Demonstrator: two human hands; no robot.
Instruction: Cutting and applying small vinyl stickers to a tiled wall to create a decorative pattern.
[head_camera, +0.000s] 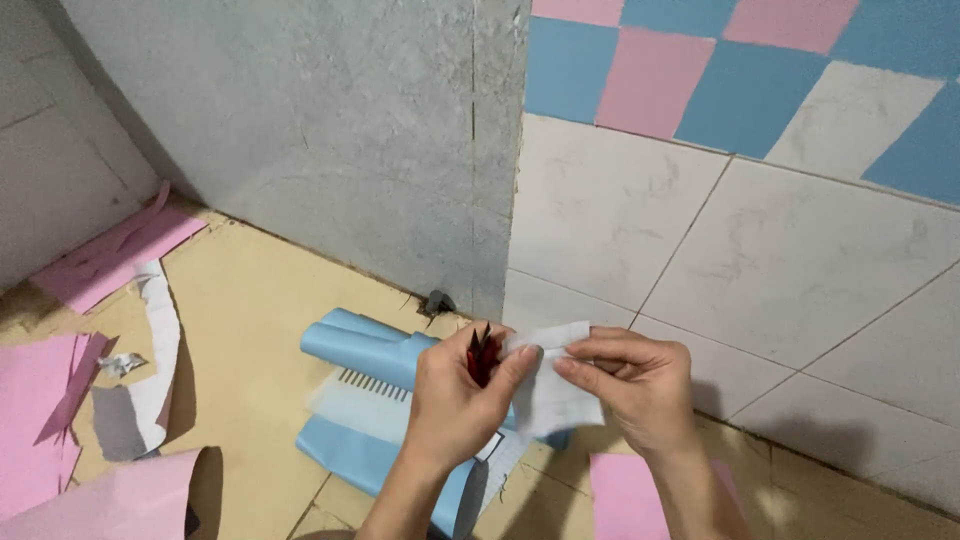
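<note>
While both hands meet above the floor (250, 330), the left hand (455, 395) pinches a small red tool (482, 357) and the right hand (635, 385) pinches a white backing paper (555, 395). Below lies a light-blue sticker roll (365, 350), beside the grey wall corner (480, 200); pink sheets (40, 400) litter the left.

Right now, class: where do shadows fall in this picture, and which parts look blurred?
Head view: soft, even light; the curled pink sheet casts a dark shadow on the floor; the hands and white paper look slightly soft; no strong glare.
</note>
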